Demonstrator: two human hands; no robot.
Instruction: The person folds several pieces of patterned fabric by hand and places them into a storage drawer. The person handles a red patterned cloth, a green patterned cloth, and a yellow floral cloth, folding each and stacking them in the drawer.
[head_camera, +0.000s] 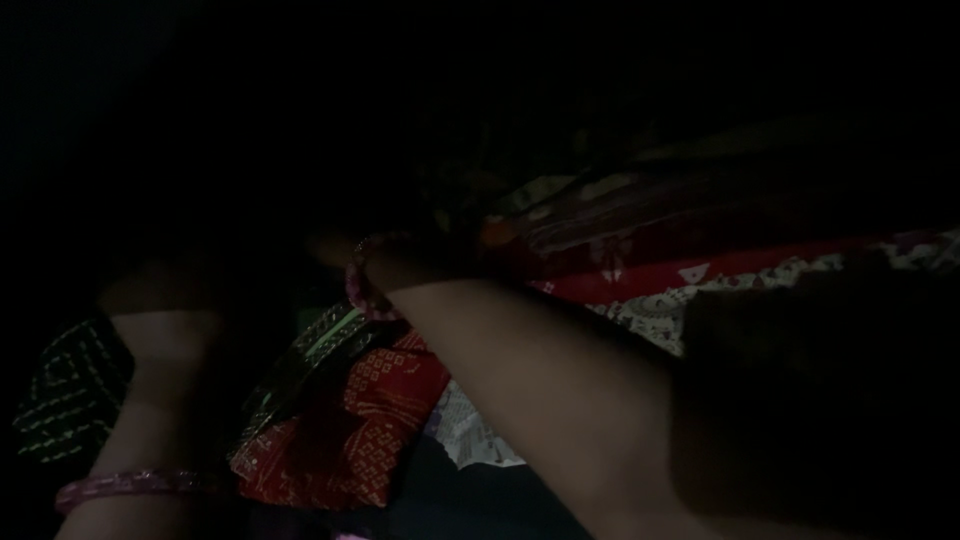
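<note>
Grip unreadable in the dark: left hand (165, 335) rests by the folded red patterned cloth with gold border (350, 420), right hand (335, 250) reaches past it toward stacked printed fabrics (640, 250); cloth lies folded between forearms, nothing visibly lifted.

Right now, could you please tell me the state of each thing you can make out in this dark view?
Left hand: raised over the fabric, fingers lost in shadow; grip unclear.
Right hand: reaching forward into the dark; grip unclear.
Left bangle: pink, on the wrist.
Right bangle: pink, on the wrist.
Red cloth: patterned, folded or bunched, lying between the two arms.
Green cloth: dark, pale stitching, lying at the left.
Lace cloth: white, lying beyond the right forearm.
</note>
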